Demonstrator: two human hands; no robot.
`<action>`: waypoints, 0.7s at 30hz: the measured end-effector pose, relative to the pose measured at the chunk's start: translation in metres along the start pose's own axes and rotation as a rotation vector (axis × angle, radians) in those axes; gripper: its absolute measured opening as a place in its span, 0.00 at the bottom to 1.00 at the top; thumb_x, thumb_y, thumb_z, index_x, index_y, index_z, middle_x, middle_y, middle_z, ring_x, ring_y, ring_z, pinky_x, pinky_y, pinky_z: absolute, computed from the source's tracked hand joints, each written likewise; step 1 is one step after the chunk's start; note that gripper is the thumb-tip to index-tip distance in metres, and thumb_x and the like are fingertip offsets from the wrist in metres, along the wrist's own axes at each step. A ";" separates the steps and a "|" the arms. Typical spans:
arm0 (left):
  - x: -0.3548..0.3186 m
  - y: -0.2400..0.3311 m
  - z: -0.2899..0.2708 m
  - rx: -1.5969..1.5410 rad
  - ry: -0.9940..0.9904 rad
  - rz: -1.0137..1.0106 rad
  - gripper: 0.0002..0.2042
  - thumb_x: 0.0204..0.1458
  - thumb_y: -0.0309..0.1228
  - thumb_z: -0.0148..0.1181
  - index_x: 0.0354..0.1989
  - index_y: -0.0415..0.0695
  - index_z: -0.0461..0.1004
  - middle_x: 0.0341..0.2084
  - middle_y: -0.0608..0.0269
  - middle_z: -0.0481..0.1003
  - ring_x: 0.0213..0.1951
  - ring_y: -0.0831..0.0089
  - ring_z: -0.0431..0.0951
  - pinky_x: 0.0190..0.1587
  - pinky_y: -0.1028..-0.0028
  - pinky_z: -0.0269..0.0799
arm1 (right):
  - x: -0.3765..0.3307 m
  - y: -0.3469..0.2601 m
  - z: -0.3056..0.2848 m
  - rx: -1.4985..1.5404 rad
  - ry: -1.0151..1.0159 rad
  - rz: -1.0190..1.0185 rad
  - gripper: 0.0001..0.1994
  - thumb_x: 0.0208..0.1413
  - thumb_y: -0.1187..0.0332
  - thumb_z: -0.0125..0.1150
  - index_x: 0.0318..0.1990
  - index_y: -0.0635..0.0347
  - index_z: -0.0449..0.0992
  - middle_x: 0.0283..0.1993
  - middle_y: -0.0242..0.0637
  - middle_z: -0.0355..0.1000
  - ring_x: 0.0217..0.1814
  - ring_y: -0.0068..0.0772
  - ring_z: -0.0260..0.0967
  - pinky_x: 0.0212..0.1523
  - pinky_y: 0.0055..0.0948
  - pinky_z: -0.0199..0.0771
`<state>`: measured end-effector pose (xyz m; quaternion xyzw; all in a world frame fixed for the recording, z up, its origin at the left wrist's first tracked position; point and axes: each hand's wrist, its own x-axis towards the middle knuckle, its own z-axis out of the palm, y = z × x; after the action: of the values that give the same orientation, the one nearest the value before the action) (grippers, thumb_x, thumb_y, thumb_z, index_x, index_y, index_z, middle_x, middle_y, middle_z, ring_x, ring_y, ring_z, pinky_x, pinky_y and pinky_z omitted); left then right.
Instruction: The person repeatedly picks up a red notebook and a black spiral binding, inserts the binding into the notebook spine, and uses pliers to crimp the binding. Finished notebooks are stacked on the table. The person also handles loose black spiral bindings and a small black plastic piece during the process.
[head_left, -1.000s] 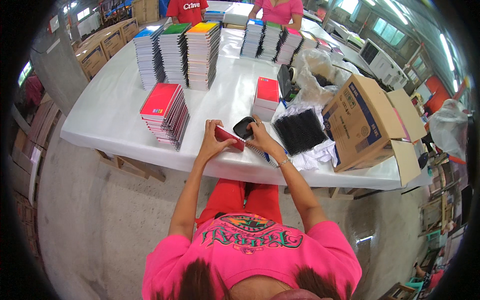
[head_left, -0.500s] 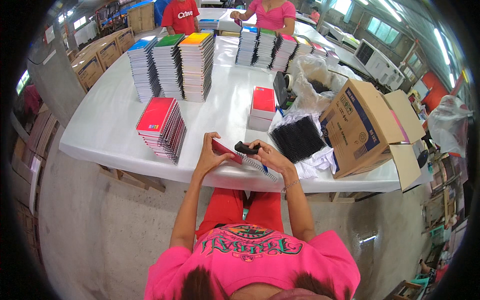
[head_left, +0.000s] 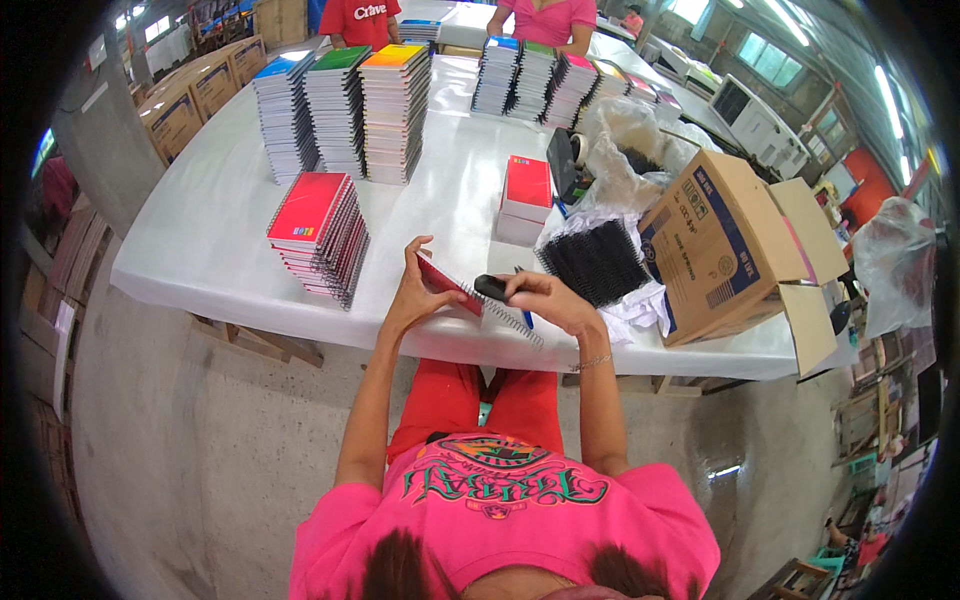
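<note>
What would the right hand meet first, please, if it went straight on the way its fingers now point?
Past the black tool it holds, the right hand would likely meet the red notebook in the left hand first, though depth is unclear.

The right hand [head_left: 555, 302] has tipped the black tool [head_left: 491, 287] from its broad face onto a narrower side and lowered it beside the wire coil [head_left: 515, 325]; a co-worker in pink [head_left: 548, 22] no longer holds up a hand.

Left hand [head_left: 410, 300] gripping a small red-covered notebook [head_left: 442, 278]; right hand [head_left: 556, 302] holding a rounded black object [head_left: 490, 287]; silver wire coil [head_left: 516, 323] projecting from the notebook's edge.
</note>
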<state>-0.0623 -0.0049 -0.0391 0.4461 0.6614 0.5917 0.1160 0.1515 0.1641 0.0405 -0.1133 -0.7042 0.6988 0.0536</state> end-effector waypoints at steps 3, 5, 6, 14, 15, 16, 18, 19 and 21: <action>0.000 0.003 0.001 -0.021 -0.010 -0.021 0.60 0.24 0.46 0.84 0.67 0.49 0.47 0.53 0.49 0.62 0.55 0.56 0.67 0.57 0.60 0.68 | 0.003 -0.005 0.000 0.004 0.041 0.022 0.07 0.56 0.70 0.66 0.40 0.61 0.78 0.66 0.42 0.65 0.55 0.24 0.67 0.57 0.23 0.66; 0.002 0.000 0.000 -0.007 0.007 0.013 0.60 0.25 0.46 0.84 0.67 0.50 0.47 0.52 0.48 0.62 0.54 0.56 0.68 0.57 0.61 0.68 | 0.002 -0.011 0.005 -0.023 0.022 -0.063 0.10 0.55 0.67 0.68 0.40 0.61 0.77 0.59 0.39 0.70 0.51 0.22 0.67 0.53 0.21 0.67; 0.003 -0.003 0.000 0.016 0.021 0.058 0.60 0.25 0.45 0.84 0.67 0.51 0.47 0.51 0.48 0.62 0.54 0.56 0.68 0.57 0.61 0.68 | 0.006 -0.013 0.006 -0.096 0.044 -0.018 0.11 0.54 0.66 0.69 0.40 0.61 0.77 0.56 0.37 0.71 0.49 0.21 0.67 0.51 0.20 0.67; 0.001 0.004 -0.001 -0.018 -0.041 -0.017 0.58 0.27 0.42 0.84 0.67 0.51 0.48 0.49 0.50 0.62 0.51 0.57 0.70 0.56 0.63 0.69 | 0.010 -0.001 0.014 -0.441 0.187 0.082 0.13 0.54 0.61 0.70 0.39 0.61 0.78 0.38 0.27 0.72 0.40 0.18 0.67 0.39 0.19 0.66; -0.001 0.003 -0.001 -0.015 -0.047 -0.021 0.57 0.27 0.42 0.84 0.66 0.51 0.48 0.49 0.50 0.62 0.51 0.57 0.70 0.56 0.64 0.68 | 0.010 0.001 0.014 -0.329 0.188 0.117 0.14 0.53 0.59 0.70 0.39 0.61 0.78 0.37 0.27 0.72 0.40 0.19 0.67 0.38 0.20 0.66; 0.000 0.003 -0.001 -0.014 -0.047 -0.024 0.57 0.27 0.42 0.84 0.66 0.51 0.48 0.49 0.50 0.62 0.51 0.58 0.69 0.56 0.64 0.68 | 0.010 0.001 0.014 -0.148 0.154 0.076 0.14 0.53 0.60 0.71 0.39 0.61 0.78 0.38 0.28 0.72 0.40 0.19 0.67 0.39 0.19 0.66; 0.001 0.002 -0.002 -0.022 -0.046 -0.015 0.57 0.28 0.43 0.84 0.66 0.51 0.48 0.49 0.51 0.62 0.52 0.58 0.69 0.57 0.64 0.68 | 0.006 0.003 0.015 0.213 0.082 -0.004 0.13 0.52 0.62 0.71 0.38 0.61 0.78 0.38 0.30 0.73 0.41 0.18 0.67 0.40 0.18 0.66; 0.001 0.001 -0.002 -0.025 -0.047 -0.011 0.56 0.28 0.43 0.84 0.66 0.51 0.48 0.49 0.51 0.62 0.52 0.58 0.69 0.57 0.64 0.67 | 0.005 0.002 0.015 0.395 0.045 -0.043 0.13 0.52 0.62 0.72 0.37 0.62 0.78 0.38 0.31 0.73 0.41 0.18 0.67 0.40 0.18 0.66; 0.002 -0.003 -0.003 -0.057 -0.057 -0.008 0.56 0.28 0.43 0.84 0.65 0.50 0.49 0.49 0.52 0.62 0.52 0.59 0.68 0.57 0.65 0.67 | 0.007 -0.003 0.012 -0.082 0.104 0.037 0.12 0.52 0.63 0.71 0.37 0.61 0.79 0.37 0.29 0.74 0.42 0.19 0.68 0.42 0.19 0.67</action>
<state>-0.0666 -0.0055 -0.0398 0.4567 0.6426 0.5966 0.1500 0.1414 0.1546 0.0424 -0.1644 -0.7264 0.6634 0.0725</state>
